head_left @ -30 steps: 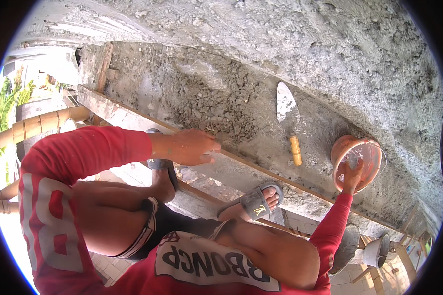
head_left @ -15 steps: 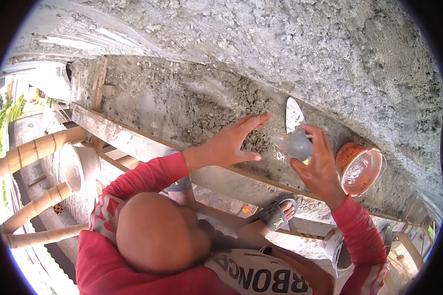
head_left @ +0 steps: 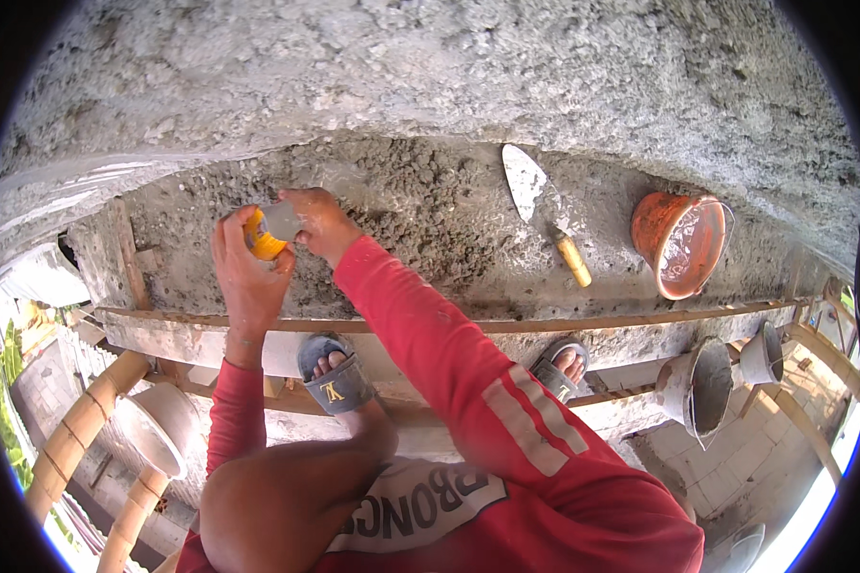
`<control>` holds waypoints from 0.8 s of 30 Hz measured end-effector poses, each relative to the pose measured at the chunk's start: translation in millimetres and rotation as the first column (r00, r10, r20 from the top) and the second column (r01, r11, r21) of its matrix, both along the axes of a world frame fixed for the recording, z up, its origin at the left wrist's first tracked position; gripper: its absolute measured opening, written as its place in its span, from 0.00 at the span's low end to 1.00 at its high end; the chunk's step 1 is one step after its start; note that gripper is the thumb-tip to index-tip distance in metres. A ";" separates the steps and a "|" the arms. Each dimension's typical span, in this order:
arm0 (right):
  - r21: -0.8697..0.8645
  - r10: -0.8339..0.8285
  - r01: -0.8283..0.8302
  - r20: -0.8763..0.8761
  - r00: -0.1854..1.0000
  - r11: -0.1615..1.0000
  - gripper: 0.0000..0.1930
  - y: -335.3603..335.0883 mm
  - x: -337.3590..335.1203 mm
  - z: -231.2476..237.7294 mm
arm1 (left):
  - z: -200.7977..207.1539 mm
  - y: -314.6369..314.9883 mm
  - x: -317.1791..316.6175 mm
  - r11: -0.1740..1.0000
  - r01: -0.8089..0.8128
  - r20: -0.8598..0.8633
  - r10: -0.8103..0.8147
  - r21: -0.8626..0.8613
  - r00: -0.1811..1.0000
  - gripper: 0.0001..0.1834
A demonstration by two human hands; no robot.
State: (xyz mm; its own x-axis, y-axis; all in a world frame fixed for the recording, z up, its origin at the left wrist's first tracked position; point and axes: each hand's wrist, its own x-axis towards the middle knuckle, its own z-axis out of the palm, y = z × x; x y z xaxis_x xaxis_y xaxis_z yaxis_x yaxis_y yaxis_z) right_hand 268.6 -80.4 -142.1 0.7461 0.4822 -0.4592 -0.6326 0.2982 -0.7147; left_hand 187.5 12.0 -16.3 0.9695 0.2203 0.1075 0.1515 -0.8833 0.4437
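My left hand [head_left: 248, 263] is wrapped round the yellow end of a small grey, cup-like container [head_left: 279, 222]. From the other side, my right hand [head_left: 320, 224] grips the grey part, so both hands meet on it above the left of the ledge. Its exact kind is unclear. Rough wet mortar [head_left: 420, 186] is heaped below and to the right of the hands. A trowel [head_left: 571, 258] with a wooden handle lies on the ledge further right, its mortar-smeared blade pointing at the wall. Beyond it an orange bucket [head_left: 648, 234] is tilted towards me, its inside wet.
The rough cement wall [head_left: 449, 67] rises along the far side. A wooden plank edge [head_left: 506, 325] borders the ledge; my sandalled feet stand beside it. Bamboo poles [head_left: 86, 430] and a pale basin [head_left: 153, 435] are at the left; cement-stained buckets [head_left: 678, 392] hang at the right.
My right hand has carried the grey container leftward, away from the trowel and bucket. My left hand, open before, has closed on its yellow end. My view has shifted, and the trowel handle now shows.
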 end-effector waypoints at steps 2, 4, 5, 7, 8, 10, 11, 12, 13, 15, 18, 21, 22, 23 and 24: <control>-0.180 0.146 -0.100 0.259 0.955 0.979 0.12 31.5 7.6 -11.1 | 2.6 9.7 5.5 0.992 -0.019 0.074 0.010 0.122 0.997 0.35; -0.106 0.311 -0.321 -0.096 0.946 0.941 0.13 25.8 17.8 -1.6 | 0.9 17.4 9.4 0.974 -0.040 0.018 0.037 0.223 0.999 0.35; -0.517 0.551 -0.407 0.159 0.819 0.753 0.13 7.2 23.3 9.5 | -1.6 20.3 11.0 0.957 -0.062 0.024 0.057 0.284 0.998 0.35; -0.824 0.774 -0.221 0.348 0.529 0.522 0.15 -67.2 25.7 37.9 | -9.6 23.1 13.5 0.950 -0.100 0.027 0.097 0.296 0.995 0.35; -0.836 0.721 -0.111 0.388 0.575 0.538 0.12 -118.9 24.2 52.6 | -13.5 23.9 14.9 0.946 -0.113 0.043 0.105 0.303 0.994 0.36; -0.972 0.788 0.141 0.236 0.568 0.189 0.17 -228.1 24.8 67.4 | -20.3 22.7 15.5 0.945 -0.087 0.063 0.071 0.314 0.995 0.37; -0.986 0.751 0.145 0.034 0.660 -0.082 0.21 -279.5 23.1 66.4 | -23.3 20.8 15.6 0.950 -0.076 0.079 0.054 0.303 0.995 0.38; -0.946 0.642 0.080 -0.149 0.752 -0.313 0.26 -323.6 15.4 59.8 | -25.5 18.3 15.4 0.944 -0.060 0.074 0.038 0.325 0.997 0.38; -0.883 0.542 -0.041 -0.323 0.776 -0.467 0.30 -360.4 6.7 49.0 | -26.9 15.4 15.5 0.940 -0.040 0.070 0.017 0.339 0.997 0.39; -0.874 0.492 -0.193 -0.419 0.763 -0.446 0.29 -408.2 -12.2 19.2 | -28.8 10.2 18.0 0.938 -0.018 0.058 -0.002 0.347 0.998 0.39; -0.923 0.666 -0.038 -0.305 0.681 -0.383 0.26 -437.9 -34.6 -17.0 | -28.5 7.7 21.3 0.952 0.011 0.073 -0.035 0.304 0.997 0.39; -0.988 0.679 -0.028 -0.124 0.724 -0.150 0.22 -461.1 -45.7 -0.5 | -23.4 12.1 17.7 0.956 -0.024 0.105 -0.008 0.293 0.994 0.39; -1.000 0.673 -0.005 -0.010 0.739 -0.010 0.22 -466.3 -47.1 13.9 | -20.7 14.3 14.7 0.957 -0.040 0.118 0.006 0.288 0.993 0.39; -0.987 0.704 -0.110 -0.163 0.691 -0.121 0.23 -469.1 -47.4 30.1 | -17.7 15.4 9.9 0.960 -0.061 0.119 0.029 0.273 0.992 0.39; -0.966 0.743 -0.175 -0.258 0.618 -0.191 0.24 -466.2 -47.3 44.3 | -14.1 15.6 3.8 0.962 -0.086 0.118 0.056 0.260 0.991 0.39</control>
